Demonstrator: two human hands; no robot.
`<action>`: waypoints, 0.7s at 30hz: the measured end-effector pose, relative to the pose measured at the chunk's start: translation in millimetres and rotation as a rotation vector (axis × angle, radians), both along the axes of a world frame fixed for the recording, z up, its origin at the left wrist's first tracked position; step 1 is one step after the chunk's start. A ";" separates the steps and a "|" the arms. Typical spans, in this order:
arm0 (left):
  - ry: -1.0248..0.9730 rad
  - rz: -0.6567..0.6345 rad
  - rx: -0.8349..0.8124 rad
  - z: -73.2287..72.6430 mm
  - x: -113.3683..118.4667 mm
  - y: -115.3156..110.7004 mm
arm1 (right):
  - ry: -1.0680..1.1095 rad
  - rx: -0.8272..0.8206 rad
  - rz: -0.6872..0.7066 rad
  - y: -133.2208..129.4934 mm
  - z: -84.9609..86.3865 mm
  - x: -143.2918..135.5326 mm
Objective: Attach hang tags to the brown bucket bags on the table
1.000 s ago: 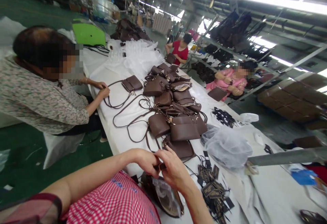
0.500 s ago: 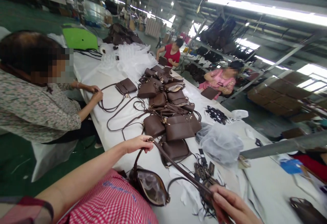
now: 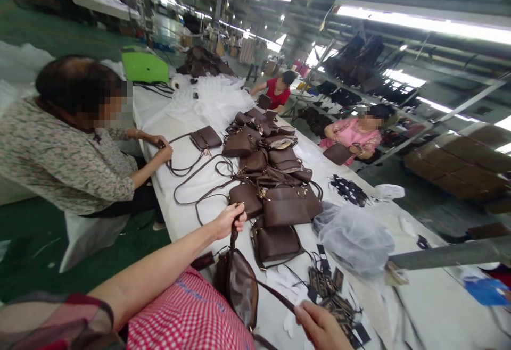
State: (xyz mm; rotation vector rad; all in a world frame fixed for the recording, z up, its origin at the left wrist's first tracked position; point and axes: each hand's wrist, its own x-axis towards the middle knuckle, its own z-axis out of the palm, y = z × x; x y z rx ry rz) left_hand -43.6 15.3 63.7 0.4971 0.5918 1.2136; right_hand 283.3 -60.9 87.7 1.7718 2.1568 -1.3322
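Note:
An unzipped brown handbag (image 3: 256,294) hangs against the table edge by my checked apron, its lining and some clear plastic showing inside. My left hand (image 3: 231,221) is closed around the bag's strap close to a small metal fitting, above the bag's opening. Lower right, my right hand (image 3: 321,326) pinches another stretch of the brown strap (image 3: 279,296), which runs from beside the bag to my fingers. Just beyond the bag lies a closed brown bag (image 3: 277,243) on the white table. A bunch of dark hang tags (image 3: 329,289) lies beyond my right hand.
A heap of brown bags (image 3: 285,206) fills the middle of the white table (image 3: 157,118). Clear plastic (image 3: 353,238) lies to its right, near a metal bar (image 3: 451,254). A co-worker (image 3: 67,153) at left holds a bag's strap; others work across the table.
My right hand has drawn closer to the bag, and the strap no longer stretches straight between my hands. My left hand has tilted the bag more upright. The view has shifted slightly.

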 end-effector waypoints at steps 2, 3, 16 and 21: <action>0.075 -0.080 0.046 8.8 15.4 -2.3 | -0.036 0.117 0.047 16.7 17.2 -36.8; 0.116 -0.125 0.072 12.8 23.2 -3.8 | -0.029 0.157 0.031 26.3 24.4 -55.5; 1.020 -0.455 0.612 17.5 9.2 5.1 | 0.453 -0.268 -0.188 59.7 20.0 -106.4; 0.864 -0.233 0.467 9.3 2.8 13.8 | 0.571 -0.280 -0.301 53.5 24.8 -73.9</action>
